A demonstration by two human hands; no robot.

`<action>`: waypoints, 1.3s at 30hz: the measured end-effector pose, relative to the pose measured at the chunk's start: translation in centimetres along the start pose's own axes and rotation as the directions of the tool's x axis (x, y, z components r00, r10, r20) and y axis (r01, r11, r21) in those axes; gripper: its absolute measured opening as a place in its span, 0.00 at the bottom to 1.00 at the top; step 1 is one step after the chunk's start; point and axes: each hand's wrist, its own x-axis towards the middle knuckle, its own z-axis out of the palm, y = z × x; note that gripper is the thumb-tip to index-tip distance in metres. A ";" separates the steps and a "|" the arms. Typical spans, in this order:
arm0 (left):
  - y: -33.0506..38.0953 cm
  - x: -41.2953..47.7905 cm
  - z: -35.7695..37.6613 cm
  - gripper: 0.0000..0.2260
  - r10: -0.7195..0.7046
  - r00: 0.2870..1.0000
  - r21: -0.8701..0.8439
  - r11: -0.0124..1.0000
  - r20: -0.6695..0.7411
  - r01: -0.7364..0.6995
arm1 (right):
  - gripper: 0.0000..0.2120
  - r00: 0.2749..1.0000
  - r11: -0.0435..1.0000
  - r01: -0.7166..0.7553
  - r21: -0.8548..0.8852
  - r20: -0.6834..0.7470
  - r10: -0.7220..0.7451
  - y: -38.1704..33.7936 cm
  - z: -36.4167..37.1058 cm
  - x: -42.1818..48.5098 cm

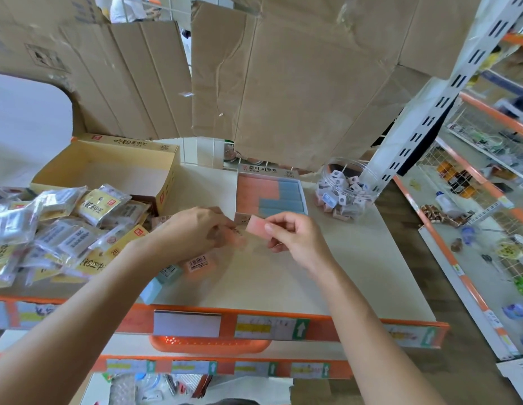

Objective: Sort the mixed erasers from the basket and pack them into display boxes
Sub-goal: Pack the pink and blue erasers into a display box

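Observation:
My right hand pinches a pink eraser between thumb and fingers, just in front of the display box. That box holds rows of pink erasers on its left and blue ones on its right. My left hand is curled over another pink eraser, its fingertips close to the right hand. Under my left forearm a pink eraser with a barcode label and two blue erasers lie on the white shelf top. An orange basket shows on the shelf below.
A heap of wrapped eraser packs fills the left, behind it an open yellow carton. A clear jar of small cube erasers stands right of the display box. Cardboard sheets hang behind. A white shelf upright and wire racks flank the right.

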 end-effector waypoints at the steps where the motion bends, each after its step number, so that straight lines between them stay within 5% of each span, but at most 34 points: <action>1: 0.1 0.1 0.0 0.15 0.005 1.000 0.015 1.000 0.002 -0.005 | 0.05 1.000 1.000 0.000 0.004 -0.003 0.000 0.0 0.0 0.0; 11: 0.1 0.4 0.3 0.10 -0.001 0.999 0.025 1.000 -0.037 0.002 | 0.08 1.000 0.991 -0.013 0.132 -0.024 0.016 -0.1 -0.4 -0.4; 21: 1.2 0.2 -1.5 0.07 -0.078 0.996 -0.430 0.901 -0.031 0.057 | 0.08 0.996 0.928 -0.052 0.368 -0.046 0.074 -0.6 -0.9 -0.6; 26: 1.7 0.0 -1.6 0.08 -0.026 0.999 -0.459 0.888 0.028 0.036 | 0.07 0.998 0.883 -0.029 0.469 -0.027 0.048 -1.3 -0.9 -0.3; 39: 2.8 1.5 -2.3 0.09 0.014 1.000 -0.615 0.788 0.004 -0.008 | 0.06 0.999 0.961 0.035 0.276 -0.049 -0.022 -2.0 0.4 1.5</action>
